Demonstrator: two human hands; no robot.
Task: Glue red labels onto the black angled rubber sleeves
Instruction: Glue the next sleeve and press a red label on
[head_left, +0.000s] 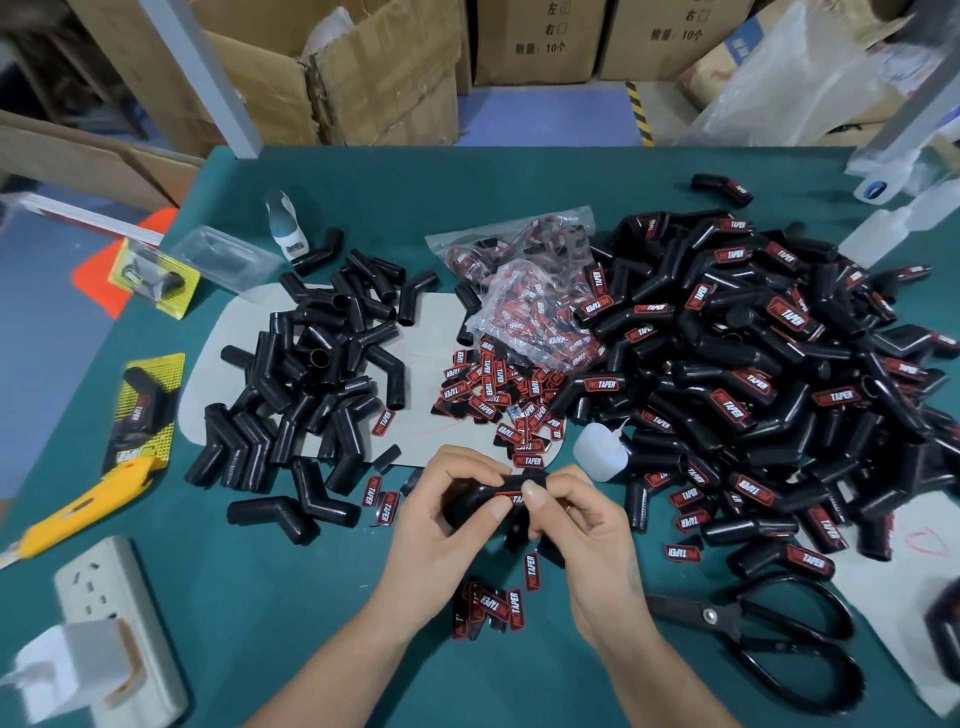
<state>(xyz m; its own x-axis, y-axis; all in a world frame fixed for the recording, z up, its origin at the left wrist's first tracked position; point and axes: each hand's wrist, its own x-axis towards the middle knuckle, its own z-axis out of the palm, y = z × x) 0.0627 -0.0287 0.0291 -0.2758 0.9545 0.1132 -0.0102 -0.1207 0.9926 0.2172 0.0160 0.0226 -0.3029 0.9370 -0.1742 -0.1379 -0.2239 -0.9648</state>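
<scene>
Clearly the bench is laid out so the work flows from left to right: the bare sleeves (311, 384) lie heaped on the person's left, the loose red labels (493, 395) sit in the middle just beyond the hands, and the labelled sleeves (769, 364) are piled high on the right. That order likely spares needless reaching, since each part comes in from one side and leaves on the other

Both hands meet low at the centre of the green table (260, 561). The left hand (441, 525) is wrapped around one end of a black angled sleeve (475, 499), fingers closed on it and thumb laid along the top, probably to keep it from rolling. The right hand (576, 514) holds the other end, its thumb pressing down on a red label (511, 496) that lies on the sleeve's upper face. I judge this to be the pressing step, holding the label firm while the glue takes

A small white glue bottle (600, 452) lies tipped just beyond the right hand, near enough to grab for the next piece. A few spare labels (498, 605) rest between the wrists, and two more just left of the left hand, handy for coming rounds. Black scissors (769, 639) lie well to the right, and a yellow utility knife (88, 501) far left, both out of the working path
</scene>
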